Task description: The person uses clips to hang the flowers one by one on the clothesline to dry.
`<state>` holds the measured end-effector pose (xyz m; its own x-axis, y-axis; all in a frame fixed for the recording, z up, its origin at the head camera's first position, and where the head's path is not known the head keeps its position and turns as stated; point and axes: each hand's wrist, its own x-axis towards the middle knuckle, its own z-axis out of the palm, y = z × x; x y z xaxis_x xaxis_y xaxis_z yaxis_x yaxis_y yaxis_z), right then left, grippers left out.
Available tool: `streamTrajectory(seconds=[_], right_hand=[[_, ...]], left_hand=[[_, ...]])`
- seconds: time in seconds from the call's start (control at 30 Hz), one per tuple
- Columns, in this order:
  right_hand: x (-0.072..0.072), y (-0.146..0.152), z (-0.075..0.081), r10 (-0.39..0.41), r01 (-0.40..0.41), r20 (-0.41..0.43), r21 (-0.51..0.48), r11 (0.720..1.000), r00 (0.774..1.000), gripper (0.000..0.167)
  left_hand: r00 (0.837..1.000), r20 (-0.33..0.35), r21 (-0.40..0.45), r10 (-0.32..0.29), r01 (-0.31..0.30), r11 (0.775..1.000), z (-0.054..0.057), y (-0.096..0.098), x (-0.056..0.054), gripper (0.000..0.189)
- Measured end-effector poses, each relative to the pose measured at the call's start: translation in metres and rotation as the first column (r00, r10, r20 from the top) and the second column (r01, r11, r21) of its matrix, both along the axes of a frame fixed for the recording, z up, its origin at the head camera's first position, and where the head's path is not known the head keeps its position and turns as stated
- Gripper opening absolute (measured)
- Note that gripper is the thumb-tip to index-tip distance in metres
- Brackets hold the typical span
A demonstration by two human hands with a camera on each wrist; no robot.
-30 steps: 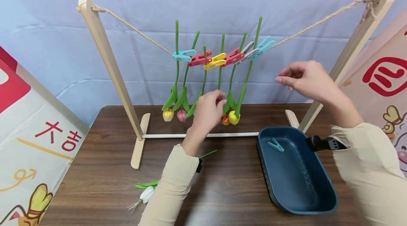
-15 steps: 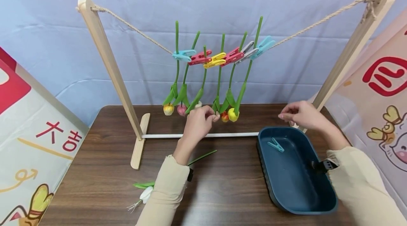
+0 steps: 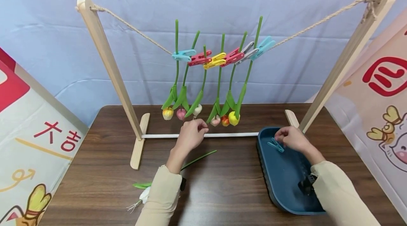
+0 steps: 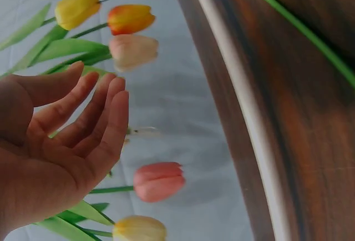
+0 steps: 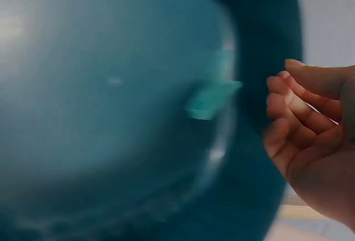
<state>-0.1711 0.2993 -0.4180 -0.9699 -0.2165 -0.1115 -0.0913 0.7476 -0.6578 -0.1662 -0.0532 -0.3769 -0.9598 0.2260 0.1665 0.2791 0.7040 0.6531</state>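
My right hand (image 3: 292, 139) hovers over the back of the dark blue basin (image 3: 264, 173), beside a light blue clothespin (image 3: 275, 145) lying inside. In the right wrist view the fingers are loosely bent, with nothing between them, apart from the clothespin (image 5: 213, 99). My left hand (image 3: 192, 134) is just below the hanging tulips, near the white tulip (image 3: 198, 109) and the pale pink tulip (image 3: 215, 121). Its fingers (image 4: 119, 124) are relaxed and hold nothing. Several tulips hang heads down from a rope, pinned by blue, red, yellow and grey clothespins (image 3: 214, 61).
Wooden posts (image 3: 109, 67) carry the rope (image 3: 318, 23), with a white rod (image 3: 232, 134) joining their feet. On the brown table (image 3: 229, 187), a white tulip (image 3: 144, 195) lies partly behind my left sleeve, its green stem (image 3: 200, 160) pointing right.
My right hand has come down from beside the rope to over the basin. My left hand has dropped away from the hanging tulips, down and toward me.
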Motion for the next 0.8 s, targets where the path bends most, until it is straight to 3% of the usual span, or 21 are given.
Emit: streamTrajectory(seconds=[0.23, 0.57, 0.8], right_hand=[[0.000, -0.005, -0.027, -0.022, 0.024, -0.040, 0.060, 0.998, 0.999, 0.015], [-0.005, -0.016, -0.036, -0.021, 0.030, -0.075, 0.116, 0.993, 0.997, 0.008], [-0.003, -0.016, -0.034, -0.018, 0.027, -0.078, 0.108, 0.994, 0.997, 0.016]], left_hand=[[0.999, 0.034, -0.035, -0.019, 0.020, 0.999, -0.015, -0.009, 0.005, 0.004], [0.998, 0.019, -0.065, -0.054, 0.055, 0.996, -0.030, -0.015, 0.008, 0.005], [0.997, 0.046, -0.068, -0.062, 0.065, 0.996, -0.036, -0.020, 0.009, 0.005]])
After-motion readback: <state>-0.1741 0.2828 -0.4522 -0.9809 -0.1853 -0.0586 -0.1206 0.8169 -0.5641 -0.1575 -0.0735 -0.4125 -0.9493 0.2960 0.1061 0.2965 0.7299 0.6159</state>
